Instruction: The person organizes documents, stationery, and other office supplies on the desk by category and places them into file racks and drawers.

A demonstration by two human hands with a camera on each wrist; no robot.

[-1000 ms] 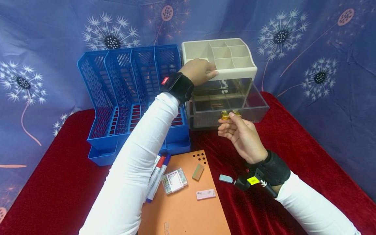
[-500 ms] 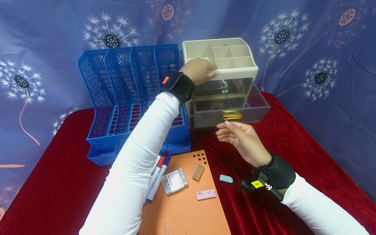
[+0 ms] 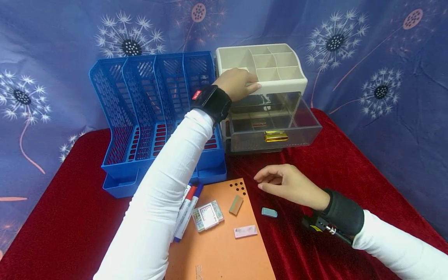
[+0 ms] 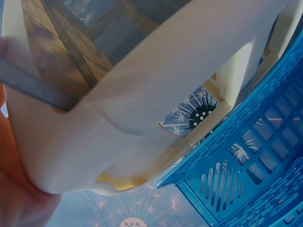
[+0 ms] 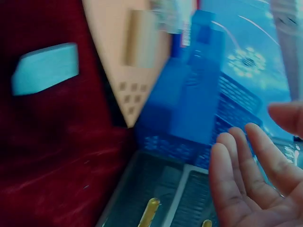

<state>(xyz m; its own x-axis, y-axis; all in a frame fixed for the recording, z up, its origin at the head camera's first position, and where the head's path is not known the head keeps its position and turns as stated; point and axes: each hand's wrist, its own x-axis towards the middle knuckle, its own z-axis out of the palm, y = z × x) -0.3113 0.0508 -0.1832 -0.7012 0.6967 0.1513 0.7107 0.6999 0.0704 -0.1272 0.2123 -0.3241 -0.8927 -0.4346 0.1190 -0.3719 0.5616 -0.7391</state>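
Note:
My left hand (image 3: 238, 84) grips the front rim of a cream desk organizer (image 3: 280, 86), fingers reaching into its top compartment. Below that rim a smoky clear drawer (image 3: 294, 136) stands pulled out, with a gold handle (image 3: 276, 136) on its front. Through its top a small brownish item shows inside. My right hand (image 3: 290, 184) is in front of the drawer, fingers loosely bent and holding nothing. Close to it on the red cloth lies a small light-blue eraser-like block (image 3: 269, 212). In the right wrist view this right hand (image 5: 258, 184) has its fingers apart from the thumb.
A blue file rack (image 3: 140, 112) stands left of the organizer. On an orange board (image 3: 224, 256) lie markers (image 3: 187, 214), a clear case of small items (image 3: 208, 216), a brown-green block (image 3: 236, 205) and a pink block (image 3: 245, 231). A red cloth (image 3: 63, 202) covers the table.
My right hand has let go of the gold handle and moved down toward the light-blue block, turning palm downward. The left hand stays on the organizer; the drawer remains out.

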